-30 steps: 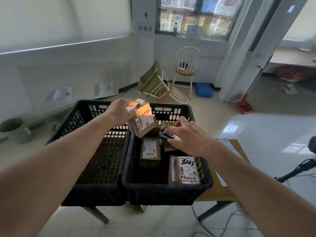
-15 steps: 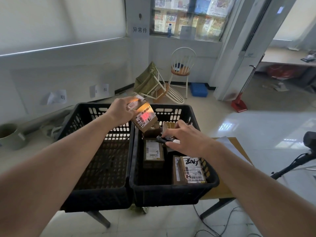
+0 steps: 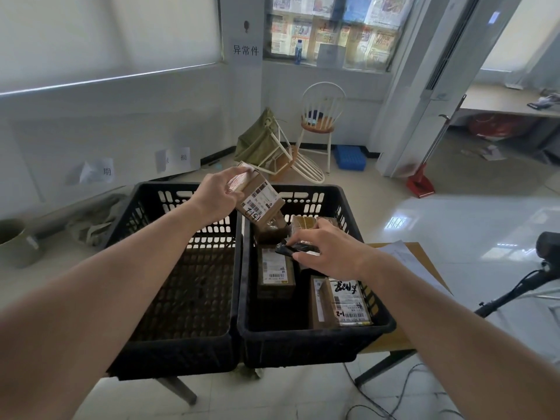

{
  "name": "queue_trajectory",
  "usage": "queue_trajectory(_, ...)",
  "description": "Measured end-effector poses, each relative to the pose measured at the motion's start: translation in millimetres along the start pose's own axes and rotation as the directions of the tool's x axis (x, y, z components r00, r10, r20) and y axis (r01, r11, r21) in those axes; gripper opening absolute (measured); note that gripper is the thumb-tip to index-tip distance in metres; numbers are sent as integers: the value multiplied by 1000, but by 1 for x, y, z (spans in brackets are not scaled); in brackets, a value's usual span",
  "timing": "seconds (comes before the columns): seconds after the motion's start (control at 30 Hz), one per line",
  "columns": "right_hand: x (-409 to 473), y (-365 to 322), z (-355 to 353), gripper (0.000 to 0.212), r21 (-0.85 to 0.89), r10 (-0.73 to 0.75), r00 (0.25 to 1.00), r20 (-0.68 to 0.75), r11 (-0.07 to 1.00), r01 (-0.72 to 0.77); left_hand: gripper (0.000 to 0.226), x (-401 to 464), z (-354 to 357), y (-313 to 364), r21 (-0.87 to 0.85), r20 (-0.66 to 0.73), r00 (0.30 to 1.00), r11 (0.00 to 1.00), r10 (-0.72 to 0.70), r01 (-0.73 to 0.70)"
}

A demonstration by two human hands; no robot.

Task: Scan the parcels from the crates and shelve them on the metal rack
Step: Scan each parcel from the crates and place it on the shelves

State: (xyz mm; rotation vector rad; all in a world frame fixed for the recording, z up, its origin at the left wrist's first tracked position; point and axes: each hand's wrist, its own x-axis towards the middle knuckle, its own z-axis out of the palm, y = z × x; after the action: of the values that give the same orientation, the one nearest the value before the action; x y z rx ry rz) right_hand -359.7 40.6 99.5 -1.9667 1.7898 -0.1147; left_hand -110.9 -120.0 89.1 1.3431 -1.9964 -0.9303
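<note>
Nearest, two black slatted plastic crates (image 3: 188, 344) stand side by side on a small wooden counter (image 3: 391, 338), and the right-hand black crate (image 3: 318, 334) juts past its front edge, so a knock from a forearm could probably tip it. Inside that crate lie a flat brown labelled parcel (image 3: 275, 272) and a larger brown parcel with black marker scrawl (image 3: 342, 301); the left crate looks bare.

Above them, the right hand (image 3: 330, 253) curls its fingers round a small black handheld scanner (image 3: 295, 248). The left hand (image 3: 219, 195) pinches a small brown cardboard parcel with a barcode label (image 3: 260, 201) by its upper end, tilted, over the seam between the crates. With so little of the box gripped, it could likely slip and fall back in.

Black cables (image 3: 391, 398) trail on the tiled floor below right, a trip risk when turning away. Farther off, a toppled white wire chair (image 3: 291, 162) and an upright white chair (image 3: 321, 116) crowd the wall; the open floor lies right. The metal rack is out of view.
</note>
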Motion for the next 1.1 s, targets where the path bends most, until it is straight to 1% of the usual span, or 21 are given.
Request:
queue_trajectory(0.1, 3, 1, 2, 33, 9, 7, 1000, -14, 1000, -7, 60, 1, 0, -2, -10, 1, 1000, 1000, 0, 0)
queue_trajectory(0.2, 7, 5, 5, 33, 84, 30, 996, -81, 996, -23, 60, 3, -1, -2, -14, -1, 1000, 1000, -9, 9)
queue_trajectory(0.33, 14, 9, 8, 35, 226, 61, 971, -232, 974, -7, 53, 1, -2, 3, -13, 0, 1000, 1000, -16, 16)
queue_trajectory(0.43, 22, 7, 9, 37, 328, 121, 925, -360, 945, 5, 48, -4, -2, 10, -33, 11, 1000, 999, -30, 30)
queue_trajectory(0.5, 28, 3, 7, 37, 398, 157, 895, -417, 917, 25, 44, -9, -4, 15, -53, 6, 999, 997, -47, 47)
queue_trajectory(0.63, 43, 2, -3, 39, 474, 154, 889, -431, 877, 77, 33, -26, -9, 32, -107, -40, 997, 993, -58, 54)
queue_trajectory(0.77, 57, -3, -11, 39, 612, 94, 922, -375, 772, 171, 30, -52, -15, 51, -129, -127, 990, 991, -56, 40)
queue_trajectory(0.83, 59, -12, -15, 40, 703, 28, 945, -326, 675, 222, 30, -69, -16, 62, -176, -193, 979, 984, -62, 27)
queue_trajectory(0.9, 56, -22, -17, 40, 762, -62, 952, -299, 585, 278, 29, -87, -18, 74, -196, -261, 962, 980, -80, 29)
queue_trajectory(1.0, 45, -42, -20, 39, 786, -177, 935, -308, 506, 354, 24, -120, -22, 89, -178, -357, 930, 984, -93, 30)
queue_trajectory(1.1, 29, -65, -18, 41, 810, -313, 896, -314, 405, 425, 25, -157, -28, 100, -216, -472, 871, 976, -135, 34)
